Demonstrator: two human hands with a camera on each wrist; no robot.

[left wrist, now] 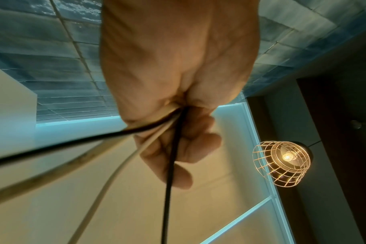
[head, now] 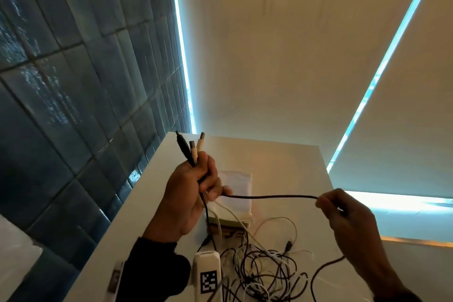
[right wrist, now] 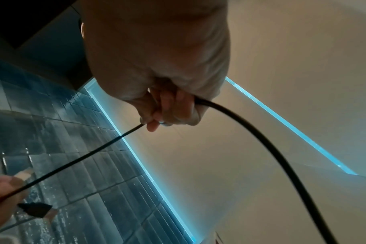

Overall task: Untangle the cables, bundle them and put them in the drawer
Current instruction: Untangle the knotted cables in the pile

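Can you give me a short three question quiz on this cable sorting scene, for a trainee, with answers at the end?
1. True or false: the left hand grips several cable plugs pointing upward.
2. Which cable is stretched between the two hands? A: a white cable. B: the black cable. C: none.
3. Fill in: the tangled cables lie on the white ____.

Key
1. True; black and white plug ends stick up out of that fist.
2. B; the right hand pinches it at the fingertips.
3. Table.
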